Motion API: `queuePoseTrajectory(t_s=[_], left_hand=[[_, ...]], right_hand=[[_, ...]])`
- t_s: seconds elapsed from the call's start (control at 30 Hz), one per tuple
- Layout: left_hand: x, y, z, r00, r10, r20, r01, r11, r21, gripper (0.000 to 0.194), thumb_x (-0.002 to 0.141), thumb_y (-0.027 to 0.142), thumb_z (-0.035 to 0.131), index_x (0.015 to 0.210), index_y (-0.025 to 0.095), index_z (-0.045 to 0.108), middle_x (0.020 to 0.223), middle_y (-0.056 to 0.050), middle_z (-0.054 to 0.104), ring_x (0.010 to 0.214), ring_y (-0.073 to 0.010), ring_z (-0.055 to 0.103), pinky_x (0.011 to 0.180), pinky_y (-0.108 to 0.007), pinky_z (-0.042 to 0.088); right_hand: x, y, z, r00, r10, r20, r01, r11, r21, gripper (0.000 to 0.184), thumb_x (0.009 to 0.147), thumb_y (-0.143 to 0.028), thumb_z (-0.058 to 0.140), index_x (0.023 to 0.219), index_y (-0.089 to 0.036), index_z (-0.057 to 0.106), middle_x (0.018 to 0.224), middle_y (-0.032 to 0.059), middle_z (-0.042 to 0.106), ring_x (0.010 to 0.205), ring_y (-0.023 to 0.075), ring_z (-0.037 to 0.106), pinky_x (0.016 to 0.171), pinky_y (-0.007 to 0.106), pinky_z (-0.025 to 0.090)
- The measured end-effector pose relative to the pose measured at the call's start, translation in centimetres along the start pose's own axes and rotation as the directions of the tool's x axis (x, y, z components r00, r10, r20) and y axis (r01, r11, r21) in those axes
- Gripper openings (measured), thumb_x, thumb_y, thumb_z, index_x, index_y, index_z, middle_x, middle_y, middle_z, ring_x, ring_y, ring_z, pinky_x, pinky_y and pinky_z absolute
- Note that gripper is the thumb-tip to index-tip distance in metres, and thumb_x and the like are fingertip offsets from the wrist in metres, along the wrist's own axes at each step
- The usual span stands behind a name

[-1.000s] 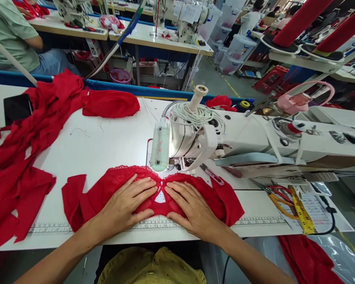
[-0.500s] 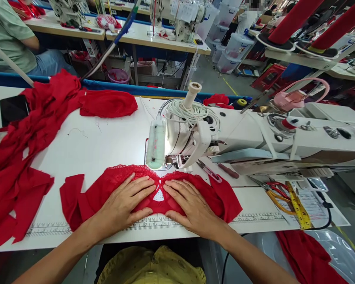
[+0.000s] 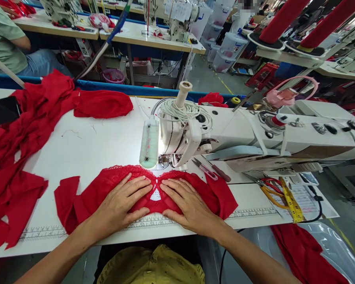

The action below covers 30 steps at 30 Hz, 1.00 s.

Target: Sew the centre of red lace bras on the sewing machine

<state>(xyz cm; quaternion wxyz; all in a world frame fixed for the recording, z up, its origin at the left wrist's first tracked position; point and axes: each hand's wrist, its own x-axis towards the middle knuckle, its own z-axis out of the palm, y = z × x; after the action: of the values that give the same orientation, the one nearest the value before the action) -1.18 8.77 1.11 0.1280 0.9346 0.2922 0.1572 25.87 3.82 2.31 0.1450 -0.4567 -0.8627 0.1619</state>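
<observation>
A red lace garment piece [image 3: 106, 185] lies flat on the white sewing table [image 3: 100, 146], just in front of the sewing machine's needle area [image 3: 165, 161]. My left hand [image 3: 121, 203] rests palm down on its left half, fingers spread. On the right half lies my right hand [image 3: 189, 207], also flat with fingers stretched out. The fingertips of both hands nearly meet at the garment's open middle. The white sewing machine [image 3: 254, 134] stretches off to the right.
A heap of red fabric pieces [image 3: 23, 134] covers the table's left side. Thread snips [image 3: 205, 169], scissors [image 3: 269, 189] and a yellow tape measure [image 3: 290, 199] lie right of the needle. A black phone [image 3: 2, 110] sits far left. A person in a green shirt [image 3: 2, 43] sits behind.
Both hands stay flat on the red garment. The view has drifted slightly, so everything sits a little further left in the frame.
</observation>
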Motion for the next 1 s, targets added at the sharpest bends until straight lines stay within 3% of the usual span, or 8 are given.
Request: queuePoseTrajectory(t_s=[0.2, 0.33, 0.47, 0.6, 0.7, 1.0], left_hand=[[0.1, 0.1, -0.1, 1.000, 0.010, 0.007, -0.010, 1.000, 0.012, 0.054, 0.099, 0.039, 0.057, 0.148, 0.022, 0.044, 0.148, -0.008, 0.054, 0.140, -0.0250, 0.046, 0.122, -0.053, 0.028], [0.2, 0.4, -0.2, 1.000, 0.019, 0.002, -0.019, 1.000, 0.017, 0.054, 0.099, 0.039, 0.056, 0.148, 0.020, 0.044, 0.146, -0.010, 0.055, 0.139, -0.0260, 0.047, 0.120, -0.054, 0.031], [0.3, 1.0, -0.6, 0.996, 0.043, -0.074, -0.043, 0.999, 0.005, 0.048, 0.099, 0.035, 0.057, 0.142, 0.016, 0.049, 0.140, -0.012, 0.059, 0.135, -0.0268, 0.050, 0.117, -0.053, 0.035], [0.0, 2.2, -1.0, 0.974, 0.022, -0.227, -0.029, 0.999, -0.025, 0.024, 0.097, 0.018, 0.059, 0.120, 0.014, 0.062, 0.113, -0.011, 0.068, 0.109, -0.0232, 0.060, 0.101, -0.044, 0.046], [-0.6, 3.1, -1.0, 0.966, -0.005, -0.259, -0.007, 0.999, -0.046, 0.018, 0.096, 0.009, 0.056, 0.111, 0.013, 0.064, 0.100, -0.008, 0.067, 0.091, -0.0198, 0.060, 0.085, -0.037, 0.048], [-1.5, 3.6, 0.1, 0.968, 0.043, -0.249, -0.034, 0.999, 0.040, 0.027, 0.095, 0.004, 0.051, 0.119, 0.011, 0.062, 0.098, -0.009, 0.069, 0.092, -0.0210, 0.059, 0.090, -0.043, 0.047]], right_hand=[[-0.2, -0.2, -0.2, 0.997, -0.039, -0.068, 0.038, 0.999, -0.009, 0.057, 0.097, -0.041, 0.061, 0.146, -0.015, 0.047, 0.146, 0.0156, 0.053, 0.137, 0.0276, 0.046, 0.116, 0.051, 0.038], [0.0, -1.2, -0.6, 0.978, -0.119, -0.170, 0.116, 0.993, -0.032, 0.034, 0.099, -0.032, 0.059, 0.129, -0.016, 0.060, 0.129, 0.0140, 0.064, 0.122, 0.0255, 0.057, 0.108, 0.048, 0.044], [0.7, -2.0, -0.4, 0.964, -0.199, -0.177, 0.192, 0.980, -0.053, 0.018, 0.100, -0.021, 0.055, 0.114, -0.017, 0.066, 0.110, 0.0100, 0.069, 0.106, 0.0211, 0.062, 0.093, 0.039, 0.049], [0.9, -2.0, 0.2, 0.964, -0.205, -0.168, 0.194, 0.978, -0.079, 0.017, 0.099, -0.019, 0.055, 0.113, -0.016, 0.065, 0.111, 0.0103, 0.068, 0.104, 0.0215, 0.061, 0.090, 0.039, 0.048], [0.8, -1.8, 0.4, 0.967, -0.200, -0.157, 0.188, 0.978, -0.087, 0.020, 0.099, -0.018, 0.054, 0.117, -0.018, 0.065, 0.113, 0.0098, 0.068, 0.105, 0.0216, 0.060, 0.091, 0.039, 0.046], [0.7, -1.9, 0.4, 0.980, -0.168, -0.103, 0.154, 0.979, -0.132, 0.028, 0.100, -0.017, 0.050, 0.124, -0.022, 0.063, 0.118, 0.0089, 0.067, 0.107, 0.0222, 0.057, 0.094, 0.039, 0.044]])
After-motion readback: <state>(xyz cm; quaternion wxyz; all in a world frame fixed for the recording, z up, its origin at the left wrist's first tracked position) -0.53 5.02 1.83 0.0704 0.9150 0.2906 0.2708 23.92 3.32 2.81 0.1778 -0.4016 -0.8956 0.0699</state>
